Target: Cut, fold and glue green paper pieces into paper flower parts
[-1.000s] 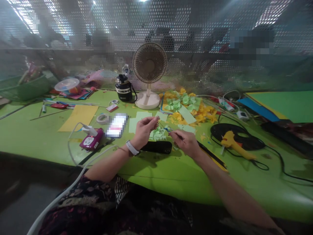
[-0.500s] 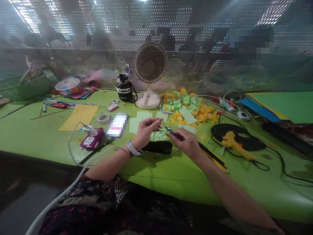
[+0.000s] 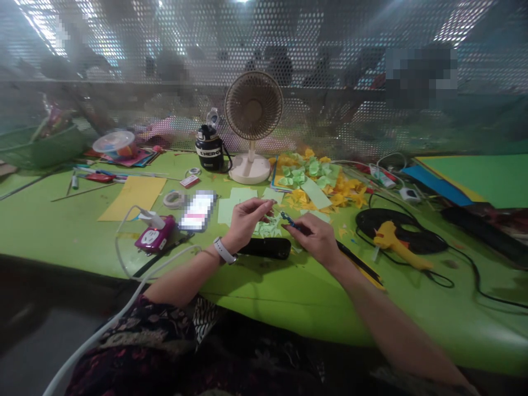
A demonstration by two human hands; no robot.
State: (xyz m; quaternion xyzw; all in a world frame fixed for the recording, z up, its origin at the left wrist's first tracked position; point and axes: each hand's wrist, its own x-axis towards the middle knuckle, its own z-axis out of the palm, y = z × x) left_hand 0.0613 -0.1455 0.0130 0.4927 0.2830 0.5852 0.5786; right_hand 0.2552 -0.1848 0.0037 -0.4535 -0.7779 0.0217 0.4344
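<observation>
My left hand (image 3: 249,220), with a pale watch band on the wrist, is closed in a pinch at thumb and forefinger. Whatever lies between those fingertips is too small to make out. Just to the right, my right hand (image 3: 315,236) grips a thin blue patterned stick-like tool (image 3: 289,219), its tip pointing toward the left fingertips with a small gap between. Beneath both hands lies a heap of light green paper pieces (image 3: 269,226). A long black object (image 3: 268,248) rests on the table in front of them.
Behind are a fan (image 3: 253,107), a black bottle (image 3: 209,151) and yellow paper pieces (image 3: 350,190). A phone (image 3: 198,211), tape roll (image 3: 175,199) and purple power adapter (image 3: 154,234) lie left. Rightward, a yellow glue gun (image 3: 400,245) sits on a black disc (image 3: 433,242), its cable trailing.
My right hand has shifted slightly right with the blue tool, widening the gap to my left fingertips. My left hand stays nearly still.
</observation>
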